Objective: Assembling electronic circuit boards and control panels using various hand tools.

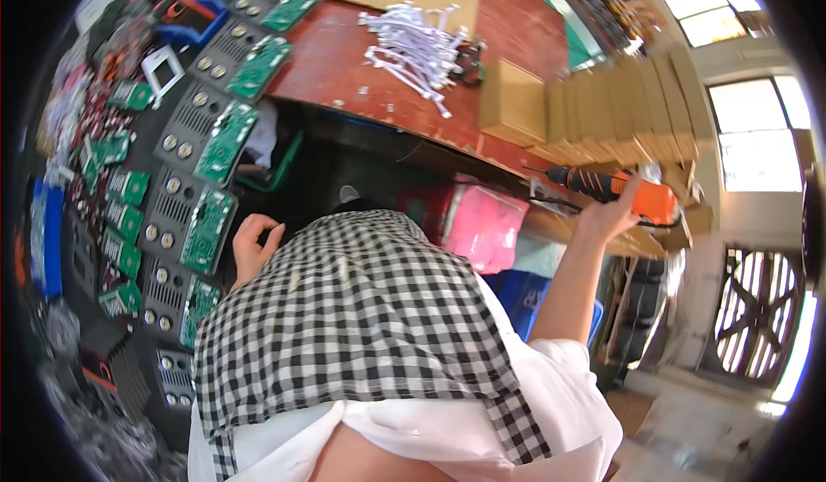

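Note:
My right hand [607, 215] is closed around the orange grip of an orange-and-black power screwdriver [594, 183]. The tool is held out to the right, its thin bit pointing left over the edge of the red table. Close to the row of grey housings on the left is my left hand [253, 245], loosely curled, with a gap between thumb and finger and nothing visible in it. Beside it lies a green circuit board [209, 228] on a grey slotted housing [169, 215] with round metal-coloured parts. Similar board-and-housing units continue in a line above and below.
White cables [417, 48] lie heaped on the red table [335, 69]. Cardboard boxes [514, 95] stand along its right end. Pink bags [486, 224] sit below the table. Loose small boards [125, 220], a blue bin [191, 22] and a white frame [162, 73] are at far left.

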Motion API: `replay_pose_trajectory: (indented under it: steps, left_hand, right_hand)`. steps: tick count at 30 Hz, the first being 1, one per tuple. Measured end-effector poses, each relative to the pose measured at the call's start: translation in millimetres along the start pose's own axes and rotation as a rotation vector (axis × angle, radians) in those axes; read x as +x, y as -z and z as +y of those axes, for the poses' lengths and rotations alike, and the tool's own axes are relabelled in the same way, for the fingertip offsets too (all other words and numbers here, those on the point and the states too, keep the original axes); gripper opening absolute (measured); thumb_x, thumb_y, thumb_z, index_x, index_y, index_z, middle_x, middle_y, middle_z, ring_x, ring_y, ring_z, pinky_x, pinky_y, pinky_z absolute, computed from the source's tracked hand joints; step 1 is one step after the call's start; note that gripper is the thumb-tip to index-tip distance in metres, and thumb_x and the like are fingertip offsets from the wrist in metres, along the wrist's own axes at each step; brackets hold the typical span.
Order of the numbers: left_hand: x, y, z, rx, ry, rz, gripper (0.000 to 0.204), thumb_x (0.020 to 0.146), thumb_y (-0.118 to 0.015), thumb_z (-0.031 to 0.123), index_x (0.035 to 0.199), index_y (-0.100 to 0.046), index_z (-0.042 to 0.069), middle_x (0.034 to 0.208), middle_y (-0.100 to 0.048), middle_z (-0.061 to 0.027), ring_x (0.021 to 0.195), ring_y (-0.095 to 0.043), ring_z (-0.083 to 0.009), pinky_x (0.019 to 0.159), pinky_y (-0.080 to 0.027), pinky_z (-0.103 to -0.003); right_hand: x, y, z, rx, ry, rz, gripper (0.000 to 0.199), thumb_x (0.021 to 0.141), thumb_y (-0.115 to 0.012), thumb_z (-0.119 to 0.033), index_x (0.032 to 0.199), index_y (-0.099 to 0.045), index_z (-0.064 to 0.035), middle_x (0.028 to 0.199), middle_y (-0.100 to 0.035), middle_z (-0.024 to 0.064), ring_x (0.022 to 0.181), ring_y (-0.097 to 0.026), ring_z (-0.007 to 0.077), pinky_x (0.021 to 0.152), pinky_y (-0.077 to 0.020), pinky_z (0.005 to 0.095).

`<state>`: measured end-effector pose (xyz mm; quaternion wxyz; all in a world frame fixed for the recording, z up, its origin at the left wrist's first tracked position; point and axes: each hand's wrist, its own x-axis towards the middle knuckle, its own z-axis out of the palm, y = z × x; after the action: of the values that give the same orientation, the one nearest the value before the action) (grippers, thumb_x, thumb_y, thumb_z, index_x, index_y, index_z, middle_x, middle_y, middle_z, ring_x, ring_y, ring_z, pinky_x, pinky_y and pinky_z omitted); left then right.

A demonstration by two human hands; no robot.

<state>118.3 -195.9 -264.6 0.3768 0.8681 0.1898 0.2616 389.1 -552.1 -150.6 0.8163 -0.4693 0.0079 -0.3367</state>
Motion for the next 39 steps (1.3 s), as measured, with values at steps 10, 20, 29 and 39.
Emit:
replay_pose_trajectory:
  steps: [10,20,29,39]
  left_hand:
    - [-56,12,5,0.053,0.259,0.116,0.011,0.074,-0.058,0.005,0.067,-0.050,0.000,0.064,-0.046,-0.0070,0.054,-0.043,-0.0155,0.049,-0.034,-0.028]
    - [-84,12,-5,-0.010,0.542,0.294,0.015,0.074,-0.059,0.010,0.068,-0.053,-0.002,0.065,-0.047,-0.0064,0.056,-0.045,-0.0131,0.052,-0.036,-0.025]
    - [-83,6,-14,-0.067,0.657,0.296,0.013,0.074,-0.058,0.011,0.070,-0.055,-0.001,0.070,-0.051,-0.0071,0.062,-0.049,-0.0161,0.057,-0.039,-0.027]
    - [-67,-8,3,0.034,0.928,0.498,0.015,0.075,-0.059,0.012,0.073,-0.054,-0.002,0.064,-0.050,-0.0056,0.062,-0.047,-0.0114,0.057,-0.038,-0.024]
  right_hand:
    - [67,75,113,-0.515,0.121,0.346,0.058,0.068,-0.070,-0.019,0.114,-0.039,-0.0035,0.101,-0.051,0.0131,0.080,-0.052,0.0213,0.066,-0.0456,0.0320]
    - [97,168,192,-0.563,-0.835,0.208,0.039,0.074,-0.059,-0.038,0.100,-0.049,-0.0104,0.090,-0.054,0.0107,0.072,-0.054,0.0278,0.065,-0.0464,0.0429]
    - [-19,-7,202,-1.329,-0.125,-1.326,0.034,0.071,-0.061,-0.037,0.071,-0.060,-0.0027,0.062,-0.058,0.0097,0.056,-0.055,0.0164,0.049,-0.0434,0.0286]
    - [8,-233,318,-1.440,0.075,-1.341,0.042,0.066,-0.056,-0.042,0.092,-0.062,-0.0086,0.088,-0.061,0.0126,0.087,-0.057,0.0254,0.077,-0.0431,0.0341]
